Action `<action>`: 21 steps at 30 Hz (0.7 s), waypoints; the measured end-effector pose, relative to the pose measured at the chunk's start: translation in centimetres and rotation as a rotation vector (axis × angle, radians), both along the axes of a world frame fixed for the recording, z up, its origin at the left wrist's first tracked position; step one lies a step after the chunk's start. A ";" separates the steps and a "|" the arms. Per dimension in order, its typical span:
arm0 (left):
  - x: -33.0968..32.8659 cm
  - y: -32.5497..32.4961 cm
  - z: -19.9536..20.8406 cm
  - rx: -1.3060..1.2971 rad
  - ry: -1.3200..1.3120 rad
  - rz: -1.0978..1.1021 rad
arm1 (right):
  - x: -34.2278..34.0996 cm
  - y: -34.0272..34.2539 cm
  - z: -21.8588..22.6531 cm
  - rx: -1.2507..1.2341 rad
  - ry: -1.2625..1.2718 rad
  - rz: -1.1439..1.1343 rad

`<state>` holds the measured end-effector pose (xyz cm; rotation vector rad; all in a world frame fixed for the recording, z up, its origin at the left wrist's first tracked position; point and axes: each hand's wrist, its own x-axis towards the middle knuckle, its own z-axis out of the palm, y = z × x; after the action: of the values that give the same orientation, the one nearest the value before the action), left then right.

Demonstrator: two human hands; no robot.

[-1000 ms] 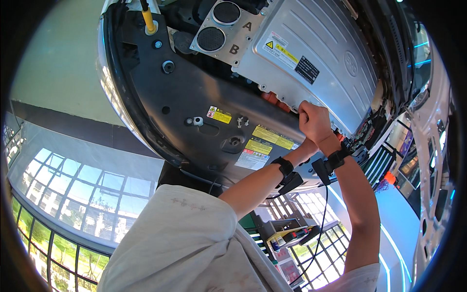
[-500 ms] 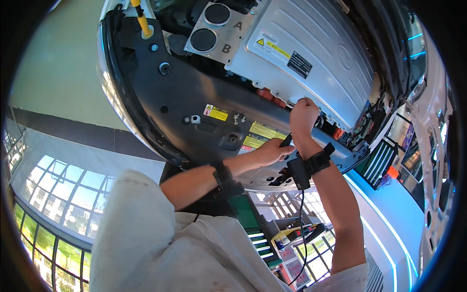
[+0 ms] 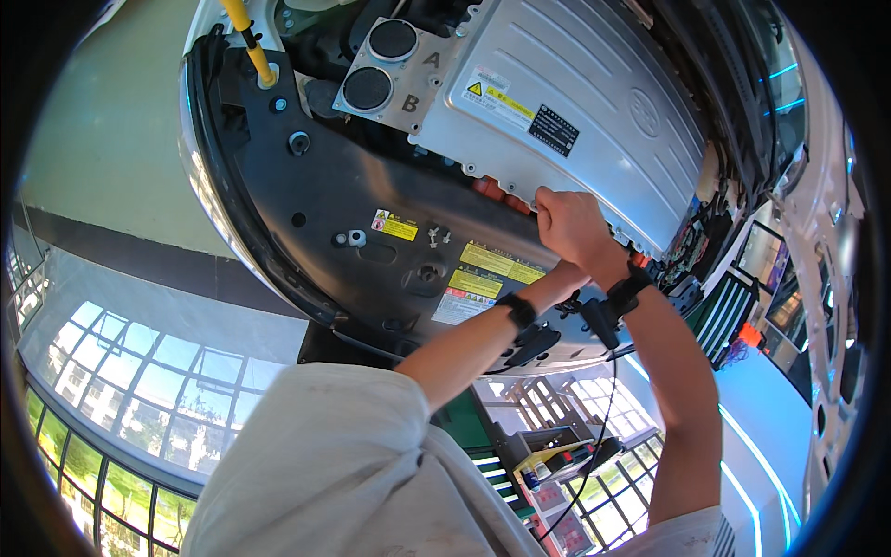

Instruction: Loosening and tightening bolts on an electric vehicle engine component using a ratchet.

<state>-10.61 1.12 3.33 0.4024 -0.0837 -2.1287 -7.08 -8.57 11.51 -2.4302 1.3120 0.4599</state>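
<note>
My right hand (image 3: 575, 226) is closed at the lower edge of a large silver metal housing (image 3: 594, 148), thumb side up. What its fingers hold, if anything, is hidden. Just under it my left hand (image 3: 568, 276) reaches in, crossing behind my right wrist, so its fingers are out of sight. Orange connectors (image 3: 489, 188) show along the housing's edge, left of my right hand. Below the hands runs a black front panel (image 3: 362, 186) with yellow warning labels (image 3: 501, 263).
A yellow prop rod (image 3: 260, 60) stands at the upper left. Two round black caps (image 3: 393, 40) sit on a plate beside the housing. Each wrist wears a black strap device, and a cable (image 3: 608, 418) hangs from the right one. A cart with tools (image 3: 557, 455) stands below.
My left hand, which held a black-handled item, has moved right and up behind my right wrist. My right hand has turned over slightly at the housing edge. The view has shifted a little.
</note>
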 end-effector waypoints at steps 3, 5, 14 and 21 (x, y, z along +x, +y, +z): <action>-1.9 -1.7 0.2 -0.028 -0.001 0.120 | -1.1 -1.8 0.6 0.111 0.045 0.251; -2.2 -2.1 0.3 -0.061 -0.063 0.149 | -1.7 -2.1 0.6 0.130 0.013 0.320; -1.8 0.6 0.5 -0.137 -0.189 0.088 | -0.8 1.5 -0.5 -0.125 -0.178 -0.153; 2.9 5.1 0.3 -0.179 -0.448 0.007 | 1.4 3.1 -0.7 -0.185 -0.113 -0.615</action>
<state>-7.73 6.20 3.59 0.7627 -0.5233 -1.9698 -5.65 -5.44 10.77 -1.9890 2.0054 0.0353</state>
